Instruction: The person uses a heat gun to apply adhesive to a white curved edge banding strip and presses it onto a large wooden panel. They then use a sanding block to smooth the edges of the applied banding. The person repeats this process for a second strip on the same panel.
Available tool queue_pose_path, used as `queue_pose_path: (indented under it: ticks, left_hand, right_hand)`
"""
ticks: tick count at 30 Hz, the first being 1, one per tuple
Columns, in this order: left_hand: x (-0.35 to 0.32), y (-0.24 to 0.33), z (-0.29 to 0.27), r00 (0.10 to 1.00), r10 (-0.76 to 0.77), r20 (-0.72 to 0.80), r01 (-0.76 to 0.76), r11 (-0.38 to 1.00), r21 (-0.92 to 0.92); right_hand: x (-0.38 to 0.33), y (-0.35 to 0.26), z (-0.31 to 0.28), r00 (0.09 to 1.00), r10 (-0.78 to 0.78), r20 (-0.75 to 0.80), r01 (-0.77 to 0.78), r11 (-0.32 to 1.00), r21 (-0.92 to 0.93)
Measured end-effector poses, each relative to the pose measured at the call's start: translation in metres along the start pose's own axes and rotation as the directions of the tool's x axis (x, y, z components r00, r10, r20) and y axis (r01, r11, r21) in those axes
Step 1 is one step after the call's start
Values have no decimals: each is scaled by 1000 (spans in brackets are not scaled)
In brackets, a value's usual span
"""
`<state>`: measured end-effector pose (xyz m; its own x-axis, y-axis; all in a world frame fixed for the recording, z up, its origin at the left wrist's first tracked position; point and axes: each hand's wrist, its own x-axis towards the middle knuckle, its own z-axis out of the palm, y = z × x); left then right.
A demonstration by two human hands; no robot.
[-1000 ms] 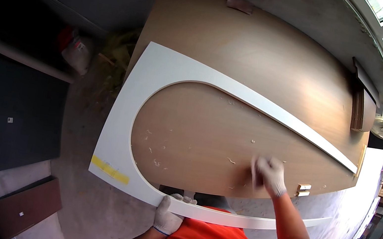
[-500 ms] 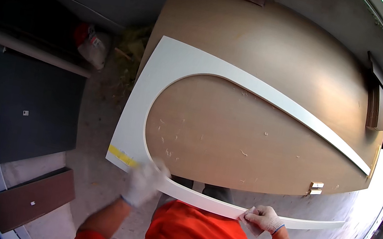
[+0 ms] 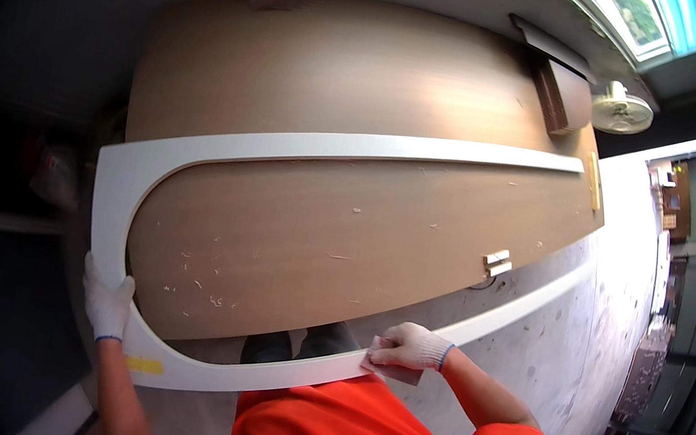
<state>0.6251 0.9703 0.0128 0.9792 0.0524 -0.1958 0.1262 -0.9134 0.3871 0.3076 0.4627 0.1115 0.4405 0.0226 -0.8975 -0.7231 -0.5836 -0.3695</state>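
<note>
A white U-shaped panel [image 3: 223,143] lies partly on the brown board, its near arm running past the board's front edge, close to my body. My left hand [image 3: 107,300], in a white knit glove, is closed around the panel's wide left end, above a strip of yellow tape [image 3: 143,365]. My gloved right hand [image 3: 414,346] pinches a pinkish-brown sheet of sandpaper [image 3: 398,373] against the near arm of the panel. That hand covers part of the sheet and of the panel's edge.
The big brown board [image 3: 344,244] carries wood shavings and two small pale blocks [image 3: 497,263] near its front edge. Dark brown pieces [image 3: 563,97] stand at the far right, beside a fan [image 3: 622,111]. Dark sheets are at the left.
My view has turned, so the scene sits differently. My left hand, blurred near the yellow tape before, now grips the panel's left end. My right hand keeps the sandpaper at the near arm.
</note>
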Motion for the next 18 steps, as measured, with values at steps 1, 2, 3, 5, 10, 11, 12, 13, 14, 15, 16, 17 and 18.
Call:
queue_pose_path:
  ticks: [1, 2, 3, 5, 10, 11, 12, 13, 14, 15, 16, 17, 18]
  left_hand:
    - [-1, -13, -2, 1000, 2, -15, -2, 1000, -26]
    - [-3, -24, -3, 999, 24, -21, -24, 1000, -14]
    - [-5, -31, -2, 999, 44, -26, -44, 999, -9]
    - [-4, -30, 1, 1000, 21, -9, -21, 999, -33]
    - [-12, -44, 9, 1000, -14, -19, 14, 1000, 14]
    - [-14, -45, 8, 1000, -6, -15, 6, 1000, 14]
    - [-15, -43, 0, 1000, 3, -3, -3, 999, 44]
    - [-16, -40, -8, 1000, 9, 10, -10, 997, 74]
    - [-18, -35, -19, 1000, 14, 18, -16, 994, 107]
    - [-29, -19, -36, 981, 193, 10, -187, 935, 302]
    - [-48, 3, -55, 931, 364, 36, -335, 810, 481]
    - [-66, 19, -74, 884, 379, 274, -442, 868, 225]
    - [-89, 51, -102, 728, 508, 460, -599, 798, 66]
  right_hand:
    - [2, -6, 2, 999, -18, -26, 18, 1000, 10]
    - [6, -9, 3, 999, -6, -33, 6, 1000, -5]
    - [12, -7, 6, 998, 5, -66, -6, 1000, -20]
    - [27, 2, 16, 992, -39, -122, 35, 999, -40]
    - [29, -3, 24, 986, -27, -167, 10, 995, -101]
    - [23, -4, 24, 984, -12, -176, -5, 995, -98]
    - [18, -3, 26, 979, -44, -197, 26, 995, -93]
    - [8, -4, 25, 973, -69, -218, 52, 995, -85]
    - [-4, -8, 21, 966, -100, -237, 83, 993, -78]
    - [-18, -14, 19, 959, -123, -257, 109, 992, -69]
    - [-31, -20, 14, 953, -132, -272, 123, 991, -50]
    - [-46, -26, 9, 947, -143, -288, 140, 990, -33]
    - [-62, -33, 4, 941, -142, -307, 144, 989, -15]
